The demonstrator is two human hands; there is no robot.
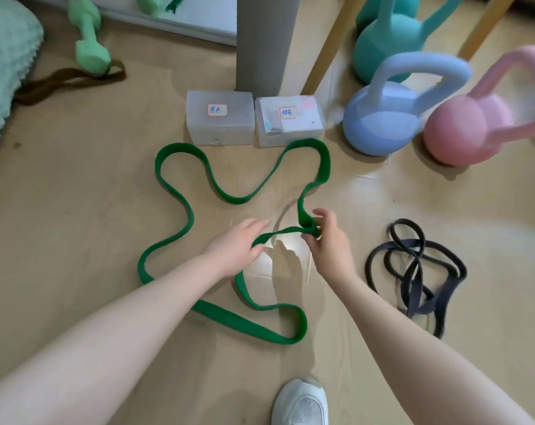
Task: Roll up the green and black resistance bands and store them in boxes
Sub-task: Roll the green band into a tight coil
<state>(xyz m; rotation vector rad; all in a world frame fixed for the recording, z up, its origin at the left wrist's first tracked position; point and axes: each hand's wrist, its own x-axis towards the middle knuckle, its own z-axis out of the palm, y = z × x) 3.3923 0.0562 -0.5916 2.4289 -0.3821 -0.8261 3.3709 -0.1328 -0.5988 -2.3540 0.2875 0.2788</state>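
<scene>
A long green resistance band (pixel 180 210) lies in wavy loops across the wooden floor. My right hand (pixel 329 240) pinches a fold of it near the middle, where the band bunches into a small curl. My left hand (pixel 238 246) rests on the same strip just to the left, fingers around the band. A black resistance band (pixel 413 271) lies tangled on the floor to the right, untouched. Two translucent plastic boxes stand closed at the back: the left box (pixel 220 121) and the right box (pixel 289 121), each with a handwritten label.
Blue (pixel 379 118), pink (pixel 462 130) and teal (pixel 389 41) kettlebells stand at the back right beside wooden legs. A grey post (pixel 263 41) rises behind the boxes. A green dumbbell (pixel 90 41) and brown band (pixel 67 78) lie at the back left. My white shoe (pixel 301 403) is at the bottom.
</scene>
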